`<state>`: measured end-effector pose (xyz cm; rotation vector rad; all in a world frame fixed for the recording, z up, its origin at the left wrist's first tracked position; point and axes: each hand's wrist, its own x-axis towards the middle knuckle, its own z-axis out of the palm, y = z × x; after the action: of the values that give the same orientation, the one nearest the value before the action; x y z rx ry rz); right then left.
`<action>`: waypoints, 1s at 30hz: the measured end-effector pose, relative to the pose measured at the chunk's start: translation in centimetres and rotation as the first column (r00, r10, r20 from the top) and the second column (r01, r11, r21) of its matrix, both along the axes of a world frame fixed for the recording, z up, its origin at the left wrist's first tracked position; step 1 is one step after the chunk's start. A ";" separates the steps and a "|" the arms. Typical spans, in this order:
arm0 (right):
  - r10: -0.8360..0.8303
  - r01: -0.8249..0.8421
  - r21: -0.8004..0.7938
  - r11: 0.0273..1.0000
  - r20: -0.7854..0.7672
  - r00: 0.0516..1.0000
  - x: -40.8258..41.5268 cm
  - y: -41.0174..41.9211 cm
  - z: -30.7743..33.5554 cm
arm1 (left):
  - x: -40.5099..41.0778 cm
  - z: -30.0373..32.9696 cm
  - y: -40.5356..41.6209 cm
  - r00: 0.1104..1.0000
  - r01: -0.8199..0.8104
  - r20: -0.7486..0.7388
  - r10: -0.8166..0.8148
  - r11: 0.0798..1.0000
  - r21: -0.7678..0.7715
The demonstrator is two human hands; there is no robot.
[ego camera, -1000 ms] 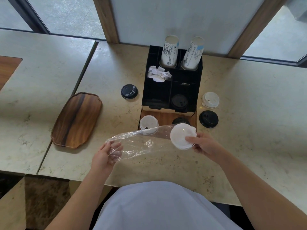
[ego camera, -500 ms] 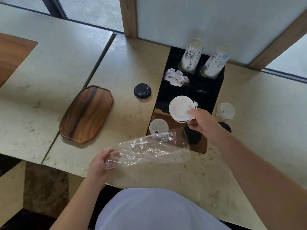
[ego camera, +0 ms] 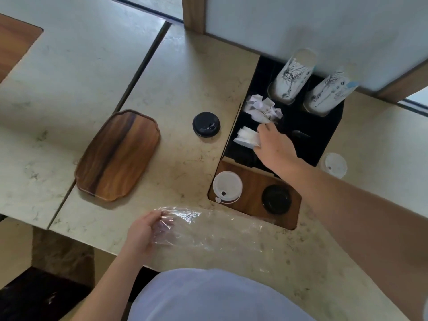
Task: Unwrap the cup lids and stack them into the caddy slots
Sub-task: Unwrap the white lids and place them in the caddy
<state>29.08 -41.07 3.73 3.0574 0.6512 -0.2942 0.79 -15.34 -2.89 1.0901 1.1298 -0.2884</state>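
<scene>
Fingers (ego camera: 262,133) of right hand (ego camera: 275,149) gripped white lid stack (ego camera: 246,137) tilted over caddy (ego camera: 324,137) slot; left hand (ego camera: 146,230) pinched wrapper (ego camera: 208,230); tilt risked spilling lids.

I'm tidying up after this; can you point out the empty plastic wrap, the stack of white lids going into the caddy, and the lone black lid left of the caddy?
plastic wrap (ego camera: 208,230), head view, middle of the clear sleeve.
white lid stack (ego camera: 246,137), head view, side of the stack.
black lid (ego camera: 206,124), head view, top centre.

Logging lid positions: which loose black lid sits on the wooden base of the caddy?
The black lid beside the white lid; the other black lid lies on the counter.
</scene>
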 end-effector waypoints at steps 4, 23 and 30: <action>0.060 -0.057 -0.085 0.995 0.034 0.998 0.0 0.3 -1.0 | 0.1 -0.5 0.4 1.000 -0.002 -0.028 0.002 1.000 -0.003; 0.108 -0.172 -0.162 0.972 -0.343 0.933 2.7 1.1 0.5 | 0.4 -0.8 0.1 0.999 -0.007 -0.052 0.006 1.000 -0.005; 0.117 -0.153 -0.045 0.987 -0.446 0.887 2.5 2.3 -1.0 | 0.3 -0.6 0.2 0.998 -0.033 -0.057 0.032 0.999 -0.021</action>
<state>31.58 -38.80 2.70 2.8589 0.8350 -1.0068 1.05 -15.16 -3.47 1.0489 1.1915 -0.3074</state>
